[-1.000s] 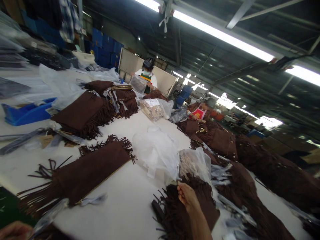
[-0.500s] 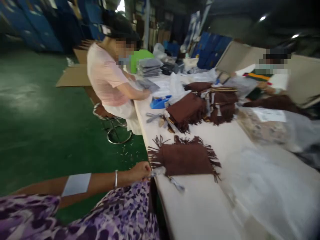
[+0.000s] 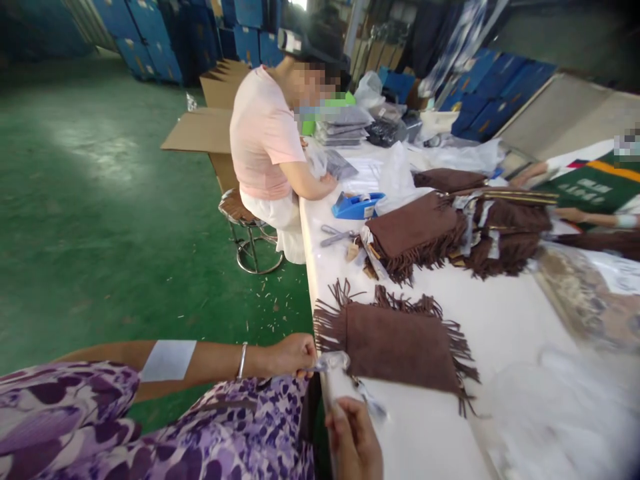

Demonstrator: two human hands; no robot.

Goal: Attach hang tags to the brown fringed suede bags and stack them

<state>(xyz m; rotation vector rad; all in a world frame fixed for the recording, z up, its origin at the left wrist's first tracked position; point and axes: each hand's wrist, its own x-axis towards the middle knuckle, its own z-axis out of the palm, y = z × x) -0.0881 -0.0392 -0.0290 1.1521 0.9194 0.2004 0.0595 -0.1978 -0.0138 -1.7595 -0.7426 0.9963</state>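
A dark brown fringed bag (image 3: 400, 343) lies flat at the near edge of the table. At its lower left corner, a thin grey strip in crumpled clear plastic (image 3: 335, 362) reaches over the table edge. My left hand (image 3: 294, 355) is closed in a pinch on the end of this strip. Beside the bag's near edge lies a small bluish-grey tool with a metal end (image 3: 370, 400), perhaps snips; it is blurred. My right hand (image 3: 356, 437) hovers at the table edge below it, fingers loosely bent and apart, with nothing seen in them.
More brown fringed bags (image 3: 415, 227) are piled farther up the white table (image 3: 425, 427), near a blue tape dispenser (image 3: 357, 205) and grey scissors (image 3: 336, 235). Clear plastic (image 3: 565, 413) covers the right side. A co-worker in pink (image 3: 265, 140) sits on a stool; another stands opposite.
My right hand has come into view from below. The view has swung left, so the table and bags appear farther right. My left hand keeps its pinch at the table edge.
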